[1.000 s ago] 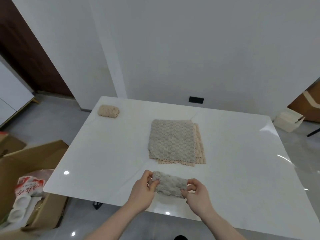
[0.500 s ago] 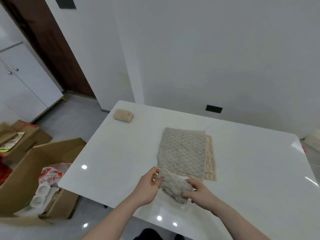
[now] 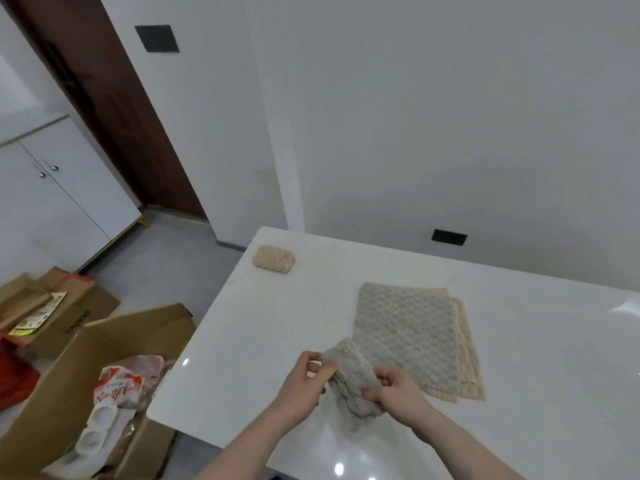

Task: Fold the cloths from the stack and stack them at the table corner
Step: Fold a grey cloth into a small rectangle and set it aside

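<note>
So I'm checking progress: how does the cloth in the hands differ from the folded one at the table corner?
The grey cloth is held by both hands above the table, loosely bunched; the beige folded cloth lies alone at the far-left corner, a tight compact bundle. Colours differ: grey versus beige. Both share the same bumpy texture.

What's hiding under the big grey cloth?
Beige cloths lie under the grey cloth; only their right and front edges peek out. How many is hidden.

Grey cloth [image 3: 349, 379] now lifted and bunched, tilted from 11 to 5 o'clock, left hand [image 3: 304, 386] raised toward 12, right hand [image 3: 394, 393] gripping its lower end.
</note>
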